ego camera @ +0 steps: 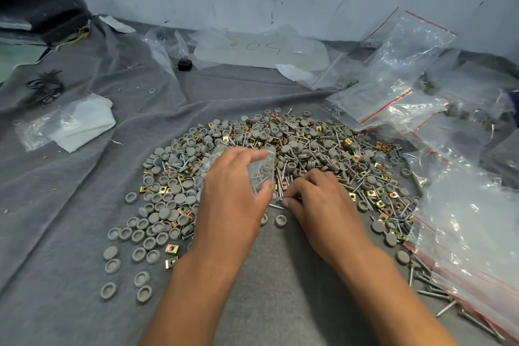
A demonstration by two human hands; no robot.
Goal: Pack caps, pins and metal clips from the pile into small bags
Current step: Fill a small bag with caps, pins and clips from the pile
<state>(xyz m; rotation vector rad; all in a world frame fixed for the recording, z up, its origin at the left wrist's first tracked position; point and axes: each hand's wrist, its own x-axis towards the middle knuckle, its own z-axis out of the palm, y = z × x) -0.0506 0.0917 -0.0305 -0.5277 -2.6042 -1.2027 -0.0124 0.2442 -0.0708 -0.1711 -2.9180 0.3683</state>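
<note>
Grey felt cloth (84,177) covers the whole work surface, rumpled toward the pale scuffed wall behind it. On it spreads the pile (280,154) of grey caps, silver pins and brass-coloured metal clips, lying mostly beyond both hands and fanning out to either side of them.

The left hand (233,191) has its fingers and thumb curled round a small clear bag (262,171), which already has a few pins inside. The right hand (320,199) lies just beside it, fingertips drawn together low on the cloth at the near edge of the pile, apparently pinching at a pin (276,206); whether it has actually got hold of anything I cannot tell.

The bag stands roughly upright in the left hand's grip, its long axis running up and away from the person, and its mouth seems to face the far side (the plastic is too clear to be sure). The pin under the right fingertips lies flat, its length pointing across toward the left hand.

Risks, as I judge them: a thin pin lying flat on soft cloth may slip the pinch, a sharp point may pierce the bag, and if the bag tips, its pins could slide back into the pile. Loose empty bags (407,64) lie well beyond the right hand.
</note>
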